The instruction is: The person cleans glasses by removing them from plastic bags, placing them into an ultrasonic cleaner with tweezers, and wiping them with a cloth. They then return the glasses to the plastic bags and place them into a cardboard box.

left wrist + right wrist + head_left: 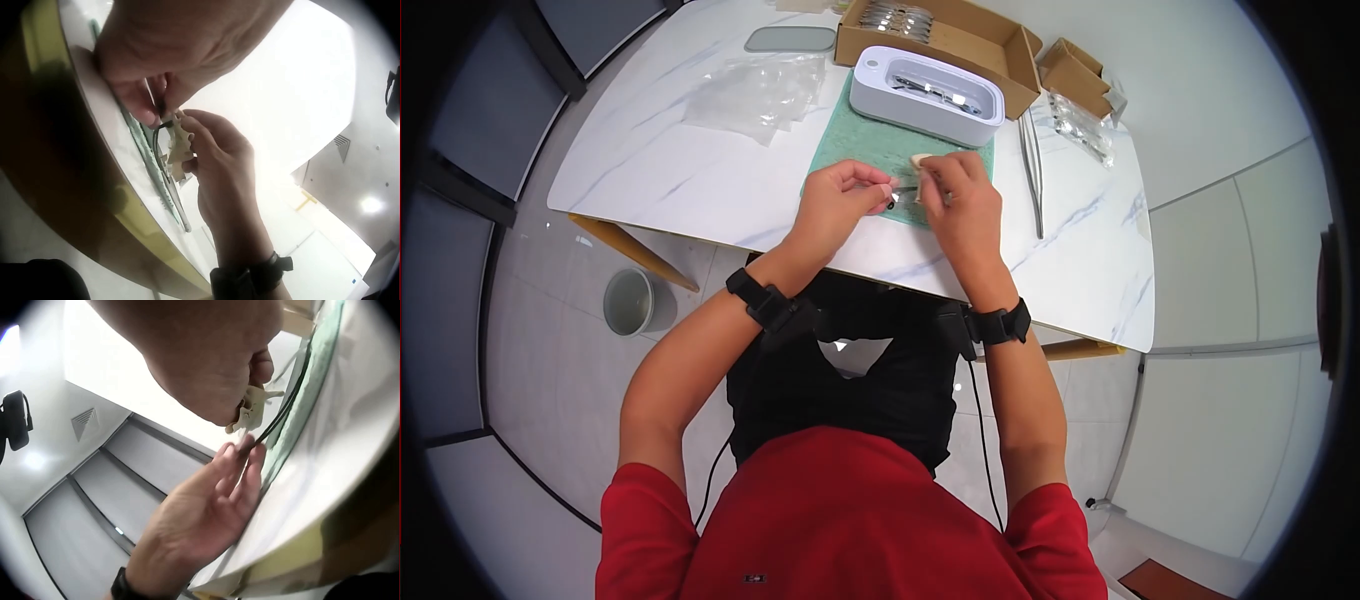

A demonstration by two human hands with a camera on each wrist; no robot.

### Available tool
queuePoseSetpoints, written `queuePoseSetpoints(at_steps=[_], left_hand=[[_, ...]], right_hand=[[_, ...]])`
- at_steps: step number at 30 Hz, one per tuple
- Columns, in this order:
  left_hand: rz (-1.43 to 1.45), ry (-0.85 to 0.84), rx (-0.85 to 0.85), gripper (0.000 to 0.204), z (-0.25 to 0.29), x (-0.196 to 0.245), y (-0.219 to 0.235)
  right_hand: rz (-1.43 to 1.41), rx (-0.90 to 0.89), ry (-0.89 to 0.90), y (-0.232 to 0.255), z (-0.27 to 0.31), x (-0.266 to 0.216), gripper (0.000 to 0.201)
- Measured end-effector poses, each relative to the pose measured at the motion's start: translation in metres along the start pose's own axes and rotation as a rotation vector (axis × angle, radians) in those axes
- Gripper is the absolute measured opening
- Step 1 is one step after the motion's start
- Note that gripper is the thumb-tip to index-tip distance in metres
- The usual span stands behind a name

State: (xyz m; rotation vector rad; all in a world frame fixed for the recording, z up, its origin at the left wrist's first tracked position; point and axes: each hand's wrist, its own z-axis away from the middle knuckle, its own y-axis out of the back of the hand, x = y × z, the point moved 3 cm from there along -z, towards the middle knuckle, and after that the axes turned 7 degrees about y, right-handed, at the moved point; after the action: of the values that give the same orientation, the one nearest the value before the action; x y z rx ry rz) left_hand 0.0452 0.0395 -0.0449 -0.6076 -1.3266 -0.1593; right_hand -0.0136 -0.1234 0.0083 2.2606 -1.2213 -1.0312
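Note:
Both hands meet over the front part of a green towel point(830, 150). My left hand point(840, 205) pinches a pair of dark thin-framed eyeglasses point(287, 411) between thumb and fingers; much of the frame is hidden by the hands. A crumpled cream cloth point(180, 147) is bunched in my right hand point(966, 200), whose curled fingers hold it against the glasses. In the right wrist view the cloth point(253, 409) hangs just above the left fingertips. Behind the hands stands a white ultrasonic cleaner point(920, 122), with another pair of glasses point(935, 92) lying in its basin.
Long metal tweezers point(1032, 175) lie to the right, near a bagged item point(1082, 128) and a small carton point(1080, 75). A cardboard box point(990, 45) with several glasses is at the back. Clear plastic bags point(760, 95) and a grey lid point(790, 39) lie left.

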Motion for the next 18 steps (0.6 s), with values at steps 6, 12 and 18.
queuePoseSetpoints(at_steps=[6,12,18], left_hand=[[0.086,0.023,0.063,0.016,0.004,-0.002,-0.005],[0.257,0.021,0.089,0.016,0.011,0.004,-0.014],[0.353,0.065,0.033,0.018,0.015,0.001,-0.021]], right_hand=[[-0.028,-0.099,0.225,0.007,0.011,-0.021,0.015],[-0.460,0.187,-0.352,0.017,0.026,0.025,0.015],[-0.993,0.233,-0.675,0.009,0.028,0.014,0.021]])
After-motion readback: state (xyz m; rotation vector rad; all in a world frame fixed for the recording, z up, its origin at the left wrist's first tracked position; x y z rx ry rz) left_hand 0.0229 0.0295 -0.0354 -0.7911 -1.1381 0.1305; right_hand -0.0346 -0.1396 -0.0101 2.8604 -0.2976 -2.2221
